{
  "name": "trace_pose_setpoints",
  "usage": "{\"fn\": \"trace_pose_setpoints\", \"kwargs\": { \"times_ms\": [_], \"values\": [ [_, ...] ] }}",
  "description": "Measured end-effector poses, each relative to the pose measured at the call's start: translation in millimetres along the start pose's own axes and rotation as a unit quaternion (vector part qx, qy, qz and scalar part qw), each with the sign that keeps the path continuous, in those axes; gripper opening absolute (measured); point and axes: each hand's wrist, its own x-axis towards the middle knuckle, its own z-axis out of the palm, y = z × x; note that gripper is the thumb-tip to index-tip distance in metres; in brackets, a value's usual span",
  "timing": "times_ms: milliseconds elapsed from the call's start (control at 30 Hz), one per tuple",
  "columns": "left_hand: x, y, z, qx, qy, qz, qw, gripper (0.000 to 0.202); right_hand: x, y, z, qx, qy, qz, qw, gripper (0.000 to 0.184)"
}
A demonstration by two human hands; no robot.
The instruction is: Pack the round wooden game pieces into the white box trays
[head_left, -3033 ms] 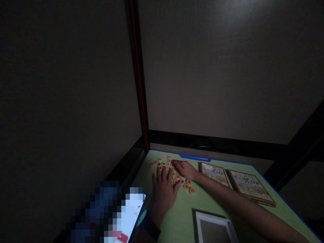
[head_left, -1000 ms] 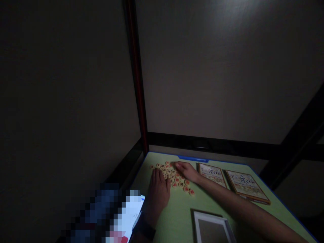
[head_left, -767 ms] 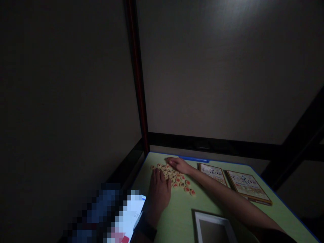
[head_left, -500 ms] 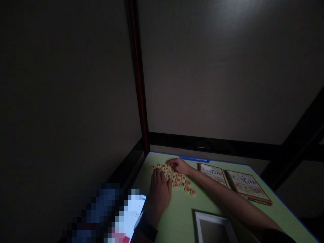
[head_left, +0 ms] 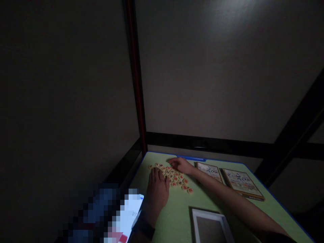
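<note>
A cluster of round Chinese chess pieces [head_left: 176, 179], pale with red or dark characters, lies on the green table [head_left: 174, 212]. My left hand [head_left: 158, 188] rests palm down along the near left side of the cluster, its fingers stretched over some pieces and hiding them. At the far right edge of the cluster is my right hand [head_left: 181, 165], with slightly bent fingers reaching left beside the pieces. I see nothing held in either hand.
Two flat printed boxes [head_left: 243, 184] lie right of my right forearm. A white open box part [head_left: 209, 216] sits at the near edge. A lit phone screen [head_left: 134, 209] shows beside my left wrist. Walls border the table's far and left sides.
The view has shifted slightly, moving the table contents a little left in the picture. My right hand's fingers look straighter than before. My left hand stays on the pieces.
</note>
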Motion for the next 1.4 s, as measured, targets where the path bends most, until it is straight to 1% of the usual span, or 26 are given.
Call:
{"fn": "trace_pose_setpoints", "kwargs": {
  "times_ms": [67,167,233,333,433,500,567,600,667,767,867,933,1000,1100,1167,1233,1400],
  "values": [
    [4.4,2.5,-9.8,-0.008,0.013,0.012,1.0,0.041,-9.9,-1.2,-4.7,-0.045,0.008,0.021,0.999,0.037],
    [11.0,9.1,-28.2,-0.037,0.016,0.036,0.999,0.038,-26.5,-2.6,-10.2,-0.106,0.003,0.051,0.993,0.021],
    [12.6,15.8,-40.3,-0.063,0.0,0.048,0.997,0.037,-36.0,-4.0,-13.2,-0.129,-0.009,0.058,0.99,0.017],
    [8.8,27.8,-54.1,-0.095,-0.047,0.065,0.992,0.034,-49.9,-6.8,-19.5,-0.143,-0.011,0.055,0.988,0.021],
    [1.5,37.2,-59.8,-0.089,-0.112,0.075,0.987,0.025,-70.6,-10.1,-26.2,-0.148,0.009,0.054,0.987,0.026],
    [-1.9,39.9,-60.1,-0.066,-0.139,0.084,0.985,0.02,-88.7,-13.6,-27.5,-0.134,0.014,0.054,0.989,0.021],
    [-2.9,40.7,-60.2,-0.048,-0.148,0.094,0.983,0.019,-106.4,-18.8,-24.5,-0.114,0.007,0.055,0.992,0.014],
    [-2.7,41.0,-61.0,-0.044,-0.15,0.097,0.983,0.02,-113.7,-22.1,-21.7,-0.11,0.002,0.059,0.992,0.015],
    [-1.5,42.2,-65.1,-0.047,-0.146,0.096,0.983,0.021,-123.4,-29.2,-14.5,-0.134,-0.004,0.064,0.989,0.023],
    [-0.1,46.2,-75.7,-0.067,-0.145,0.091,0.983,0.019,-125.3,-38.8,-5.1,-0.201,-0.003,0.065,0.978,0.032],
    [-1.7,50.2,-83.4,-0.091,-0.196,0.12,0.969,0.016,-119.3,-43.4,-1.0,-0.226,-0.002,0.062,0.972,0.032],
    [-4.3,51.6,-83.9,-0.098,-0.231,0.144,0.957,0.018,-115.8,-43.3,0.4,-0.223,-0.006,0.055,0.973,0.026],
    [-7.1,52.4,-81.7,-0.095,-0.252,0.159,0.95,0.02,-114.2,-41.0,2.4,-0.214,-0.008,0.042,0.976,0.022],
    [-10.7,53.4,-78.5,-0.08,-0.273,0.16,0.945,0.022,-114.0,-34.6,4.7,-0.195,-0.004,0.014,0.981,0.023],
    [-12.3,54.6,-78.6,-0.073,-0.286,0.157,0.942,0.023,-113.3,-29.2,2.9,-0.18,0.0,-0.012,0.984,0.024],
    [-12.9,56.2,-80.7,-0.067,-0.298,0.157,0.939,0.024,-110.4,-23.4,-3.0,-0.168,0.003,-0.019,0.986,0.022],
    [-10.1,60.2,-88.7,-0.062,-0.319,0.157,0.933,0.025,-94.5,-15.3,-19.7,-0.165,0.012,0.031,0.986,0.02]
  ]
}}
